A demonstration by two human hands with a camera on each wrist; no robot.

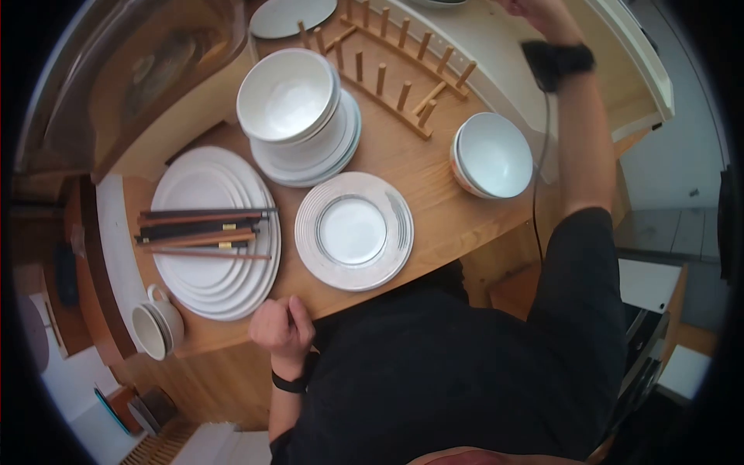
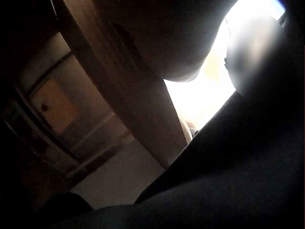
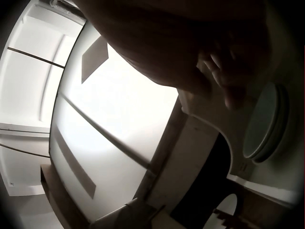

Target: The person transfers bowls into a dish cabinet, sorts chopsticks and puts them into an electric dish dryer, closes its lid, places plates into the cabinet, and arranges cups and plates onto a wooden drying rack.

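My left hand (image 1: 283,329) rests at the table's front edge, fingers loosely curled and holding nothing. Close by is a stack of white plates (image 1: 190,267) in graded sizes, with several chopsticks (image 1: 205,231) across it. My right hand (image 1: 535,9) reaches to the far right, partly cut off by the head view's top edge. In the right wrist view the fingers (image 3: 233,98) are bent, dark, with nothing visible in them. A pale stack of round dishes (image 3: 264,124) sits just beyond those fingertips. The left wrist view shows mostly dark clothing.
A rimmed plate (image 1: 353,229) lies at the table's front, two nested bowls (image 1: 496,155) to its right. Behind stand a bowl (image 1: 285,93) on smaller plates (image 1: 310,159) and a wooden peg rack (image 1: 387,70). Stacked cups (image 1: 159,329) stand at the left corner. A cable (image 1: 536,209) hangs from the right wrist.
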